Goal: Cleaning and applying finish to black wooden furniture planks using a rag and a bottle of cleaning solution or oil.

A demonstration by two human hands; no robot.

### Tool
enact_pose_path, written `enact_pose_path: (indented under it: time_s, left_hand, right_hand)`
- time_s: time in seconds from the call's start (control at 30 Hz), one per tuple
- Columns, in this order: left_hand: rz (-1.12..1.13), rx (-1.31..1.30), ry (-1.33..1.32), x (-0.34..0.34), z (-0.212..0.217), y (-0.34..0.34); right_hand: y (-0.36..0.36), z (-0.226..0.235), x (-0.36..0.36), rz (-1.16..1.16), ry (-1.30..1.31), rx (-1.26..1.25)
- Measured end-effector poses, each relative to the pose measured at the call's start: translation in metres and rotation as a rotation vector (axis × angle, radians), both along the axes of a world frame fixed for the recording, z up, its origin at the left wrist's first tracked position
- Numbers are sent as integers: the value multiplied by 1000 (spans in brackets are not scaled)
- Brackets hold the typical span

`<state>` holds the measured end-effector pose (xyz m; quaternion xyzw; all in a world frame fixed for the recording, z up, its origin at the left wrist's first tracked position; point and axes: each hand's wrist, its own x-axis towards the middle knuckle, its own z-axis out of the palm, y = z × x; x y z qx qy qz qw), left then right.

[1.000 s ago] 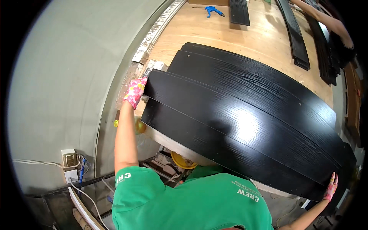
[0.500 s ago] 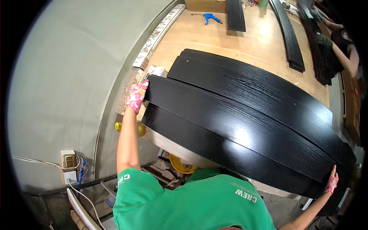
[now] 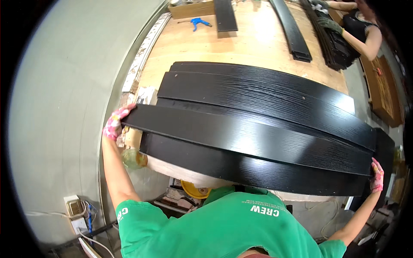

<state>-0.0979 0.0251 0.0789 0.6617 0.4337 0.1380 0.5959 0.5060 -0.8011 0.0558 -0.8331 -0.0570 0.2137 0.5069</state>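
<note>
A long black wood-grain board (image 3: 241, 135) spans the view, held at its two ends. My left hand (image 3: 116, 122), in a pink floral glove, grips the left end with its fingers over the edge. At the right end my right hand (image 3: 377, 176), gloved alike, has its fingers closed on the edge. The held board appears lifted and overlaps a nearer black board (image 3: 249, 172) lying along the table's front edge. Beyond it lie further overlapping black boards (image 3: 241, 88); parts of them are hidden beneath the held one.
On the wooden table (image 3: 185, 47) are a blue air blow gun (image 3: 198, 23), a narrow black board (image 3: 226, 17) and a black strip stack (image 3: 292, 34). At the far right a co-worker's gloved hand (image 3: 330, 25) rests on dark slats (image 3: 329, 47). A grey wall (image 3: 64, 107) stands left.
The held board has come up off the other boards and toward me, uncovering more of the surface behind it. Both hands moved with it; my view has shifted too.
</note>
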Motion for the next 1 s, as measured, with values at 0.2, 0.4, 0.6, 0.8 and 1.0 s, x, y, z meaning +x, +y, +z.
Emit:
enact_pose_path:
  time_s: [0.2,0.4,0.6,0.8,1.0]
  left_hand:
    - [417,-233,-447,-45,-66,23]
    - [296,-221,-430,24,-13,15]
    - [294,-135,-397,27,-17,105]
    - [185,68,372,111,4,89]
    - [25,595,850,160,-12,68]
  right_hand:
    - [38,-22,-32,-459,-46,306]
    - [64,-2,3,-525,-145,220]
    - [117,42,47,-596,-401,-494]
    - [140,25,91,-422,-362,-960]
    - [149,-8,108,-166,-466,-1005]
